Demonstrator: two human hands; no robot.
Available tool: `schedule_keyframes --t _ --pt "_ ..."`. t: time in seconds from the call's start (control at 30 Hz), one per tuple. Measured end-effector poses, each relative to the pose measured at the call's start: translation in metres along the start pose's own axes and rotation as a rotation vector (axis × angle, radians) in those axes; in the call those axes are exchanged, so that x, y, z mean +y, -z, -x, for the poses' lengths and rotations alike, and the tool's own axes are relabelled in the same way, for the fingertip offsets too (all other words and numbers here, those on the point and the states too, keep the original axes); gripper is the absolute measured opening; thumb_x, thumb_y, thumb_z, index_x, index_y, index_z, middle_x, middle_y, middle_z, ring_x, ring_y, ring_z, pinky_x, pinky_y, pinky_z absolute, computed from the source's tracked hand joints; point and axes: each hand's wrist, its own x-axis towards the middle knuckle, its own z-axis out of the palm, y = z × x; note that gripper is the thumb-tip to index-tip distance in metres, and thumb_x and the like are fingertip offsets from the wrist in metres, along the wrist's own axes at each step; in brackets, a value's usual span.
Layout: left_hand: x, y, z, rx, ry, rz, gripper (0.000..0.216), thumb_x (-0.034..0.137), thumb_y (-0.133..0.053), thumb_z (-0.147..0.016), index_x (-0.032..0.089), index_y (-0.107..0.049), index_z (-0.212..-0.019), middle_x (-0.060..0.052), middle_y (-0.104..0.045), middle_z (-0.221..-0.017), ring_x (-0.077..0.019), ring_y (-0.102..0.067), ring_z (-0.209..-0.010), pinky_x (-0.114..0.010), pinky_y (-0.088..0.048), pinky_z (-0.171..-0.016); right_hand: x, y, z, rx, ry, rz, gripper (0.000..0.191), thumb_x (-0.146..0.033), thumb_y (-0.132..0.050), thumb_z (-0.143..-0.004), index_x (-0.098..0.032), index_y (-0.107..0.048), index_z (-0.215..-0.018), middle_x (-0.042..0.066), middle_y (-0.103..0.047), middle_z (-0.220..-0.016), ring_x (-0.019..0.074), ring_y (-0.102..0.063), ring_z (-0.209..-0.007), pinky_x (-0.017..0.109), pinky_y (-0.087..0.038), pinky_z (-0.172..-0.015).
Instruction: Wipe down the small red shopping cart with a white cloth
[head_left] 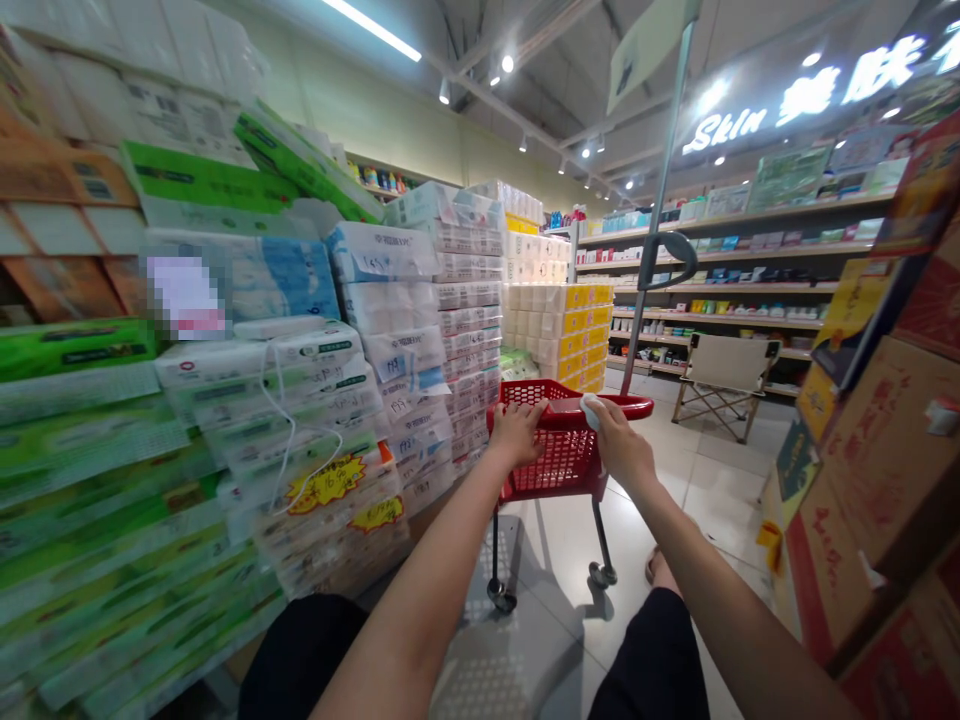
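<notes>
- My left hand (519, 435) lies on the left end of the red handle (561, 407), fingers half curled over it; whether they wrap right round, I cannot tell.
- My right hand (621, 445) is at the handle too, towards its right end, with fingers bent and drawn together on a small white wad (590, 411), which I have pressed against the bar.
- The red cart (562, 462) stands on the pale tiled floor (551, 645) straight in front of me, between my forearms; its mesh basket hangs just below the handle, and two of its casters (501, 597) show on the near side.
- My knees, in dark cloth, are to either side of the floor's near edge.
- Along the floor's left side rise tissue packs (397, 310), stacked well above the cart; yellow price signs (324, 486) with red edges hang on the front of a nearer stack.
- Yellow-and-white packs (583, 325) are piled beyond the cart's far edge.
- Behind the handle's right end, a metal pole (664, 165) leans upward.
- A beige folding chair (729, 362) stands farther off to the right, before long shelves (705, 288) of goods.
- Cardboard boxes (892, 440) are stacked along the floor's right side.
</notes>
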Motion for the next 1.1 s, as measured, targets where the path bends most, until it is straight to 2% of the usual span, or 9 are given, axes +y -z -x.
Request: schedule_keyframes --t 0.1,0.2,0.33,0.43,0.53,0.73,0.87,0.97,1.1 --pt "-0.008 0.001 0.0 -0.002 0.017 0.015 0.085 0.042 -0.066 -0.074 0.029 -0.027 -0.149 -0.009 -0.053 -0.133 -0.0336 -0.045 -0.121 -0.054 -0.028 -0.106 -0.03 -0.005 0.002 -0.038 0.036 0.057 0.064 -0.022 -0.03 -0.095 -0.042 -0.017 -0.154 0.004 -0.028 -0.159 0.0163 -0.067 -0.076 0.035 -0.054 -0.064" --pt "-0.02 0.003 0.001 -0.019 0.025 0.029 0.083 0.043 -0.067 -0.075 0.032 -0.029 -0.148 -0.007 -0.054 -0.133 -0.033 -0.047 -0.119 -0.052 -0.031 -0.105 -0.049 -0.008 0.005 -0.099 0.146 0.119 0.07 -0.019 -0.031 -0.093 -0.042 -0.01 -0.155 0.005 -0.023 -0.161 0.015 -0.067 -0.07 0.034 -0.054 -0.06" --pt "-0.038 0.006 0.005 -0.022 0.081 0.012 0.082 0.041 -0.067 -0.076 0.029 -0.031 -0.149 -0.008 -0.058 -0.128 -0.0338 -0.05 -0.117 -0.053 -0.031 -0.103 -0.034 -0.004 0.006 -0.086 0.209 0.141 0.07 -0.018 -0.031 -0.093 -0.048 -0.01 -0.153 -0.001 -0.025 -0.16 0.0146 -0.066 -0.07 0.034 -0.054 -0.061" --pt "-0.047 0.008 0.01 -0.011 0.084 -0.001 0.077 0.042 -0.066 -0.077 0.028 -0.036 -0.147 -0.01 -0.059 -0.128 -0.0345 -0.05 -0.117 -0.053 -0.031 -0.102 -0.014 -0.001 0.006 -0.044 0.136 0.094 0.066 -0.022 -0.029 -0.096 -0.049 -0.011 -0.153 -0.003 -0.029 -0.159 0.016 -0.067 -0.078 0.033 -0.054 -0.064" --pt "-0.05 0.008 0.013 0.008 0.082 -0.001 0.075 0.042 -0.065 -0.077 0.029 -0.038 -0.146 -0.009 -0.059 -0.128 -0.034 -0.05 -0.115 -0.052 -0.031 -0.102 -0.015 0.0 0.005 -0.039 0.061 0.086 0.062 -0.023 -0.027 -0.096 -0.045 -0.015 -0.153 0.0 -0.03 -0.158 0.018 -0.067 -0.081 0.036 -0.055 -0.065" --pt "-0.049 0.006 0.01 0.009 0.106 -0.009 0.066 0.045 -0.066 -0.074 0.022 -0.05 -0.135 -0.01 -0.059 -0.128 -0.034 -0.05 -0.114 -0.051 -0.031 -0.102 -0.073 -0.006 0.005 -0.085 0.134 0.14 0.064 -0.017 -0.028 -0.094 -0.037 -0.02 -0.154 0.007 -0.019 -0.162 0.0182 -0.069 -0.085 0.034 -0.056 -0.066" --pt "-0.053 0.007 0.013 -0.003 0.11 -0.015 0.062 0.045 -0.065 -0.075 0.022 -0.052 -0.132 -0.009 -0.059 -0.127 -0.0325 -0.05 -0.115 -0.048 -0.032 -0.102 -0.098 -0.01 0.007 -0.107 0.189 0.139 0.071 -0.014 -0.032 -0.092 -0.04 -0.014 -0.155 0.006 -0.016 -0.163 0.0179 -0.069 -0.086 0.032 -0.057 -0.065" --pt "-0.057 0.01 0.017 0.004 0.111 -0.015 0.057 0.042 -0.064 -0.077 0.023 -0.053 -0.129 -0.008 -0.06 -0.125 -0.0311 -0.051 -0.114 -0.047 -0.031 -0.102 -0.094 -0.01 0.011 -0.107 0.229 0.134 0.076 -0.014 -0.035 -0.09 -0.044 -0.007 -0.155 0.005 -0.016 -0.163 0.0157 -0.069 -0.077 0.033 -0.058 -0.063" --pt "-0.058 0.014 0.022 0.025 0.097 -0.01 0.051 0.041 -0.064 -0.077 0.024 -0.056 -0.125 -0.008 -0.061 -0.123 -0.0306 -0.051 -0.112 -0.046 -0.031 -0.102 -0.063 -0.011 0.02 -0.046 0.232 0.106 0.077 -0.016 -0.036 -0.091 -0.048 -0.004 -0.153 0.001 -0.019 -0.162 0.0131 -0.068 -0.071 0.032 -0.058 -0.06"
